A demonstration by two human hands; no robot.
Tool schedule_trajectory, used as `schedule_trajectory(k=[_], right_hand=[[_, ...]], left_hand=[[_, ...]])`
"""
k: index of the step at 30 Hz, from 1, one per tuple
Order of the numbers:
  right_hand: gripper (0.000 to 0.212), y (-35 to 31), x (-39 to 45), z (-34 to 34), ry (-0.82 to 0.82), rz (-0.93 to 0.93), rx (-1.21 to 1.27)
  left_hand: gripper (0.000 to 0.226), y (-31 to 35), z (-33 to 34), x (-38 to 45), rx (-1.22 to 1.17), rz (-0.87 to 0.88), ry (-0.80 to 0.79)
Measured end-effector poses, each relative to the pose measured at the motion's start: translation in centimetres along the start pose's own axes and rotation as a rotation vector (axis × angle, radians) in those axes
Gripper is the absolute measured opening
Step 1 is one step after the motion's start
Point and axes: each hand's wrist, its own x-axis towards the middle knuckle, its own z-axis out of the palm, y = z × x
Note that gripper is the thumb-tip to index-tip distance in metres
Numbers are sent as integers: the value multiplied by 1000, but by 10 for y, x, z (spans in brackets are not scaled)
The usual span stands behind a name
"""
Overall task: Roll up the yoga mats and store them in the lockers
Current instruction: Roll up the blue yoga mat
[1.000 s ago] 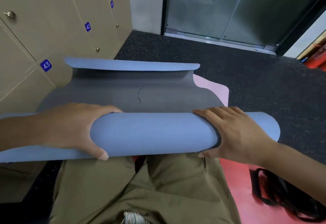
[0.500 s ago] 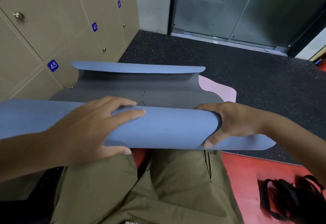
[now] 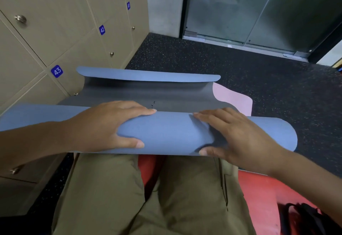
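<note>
Lockers (image 3: 46, 31) left; both hands grip blue mat roll (image 3: 166, 133); right hand (image 3: 238, 138) now atop roll, left hand (image 3: 103, 125) regripped.

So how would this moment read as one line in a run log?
step: rolling | blue yoga mat: part rolled | left hand, right hand: gripping roll | beige lockers: shut

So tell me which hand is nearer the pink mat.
Right. The right hand grips the blue roll just below the pink mat; the left hand holds the roll farther away, toward the lockers.
</note>
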Motion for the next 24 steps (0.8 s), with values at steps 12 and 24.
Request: schedule_trajectory(k=[12, 24], right_hand=[[78, 12, 30, 15, -12, 73, -29], [71, 28, 68, 6, -109, 149, 53]], left_hand=[[69, 9, 10, -2, 272, 21, 262], [94, -15, 22, 10, 382, 43, 277]])
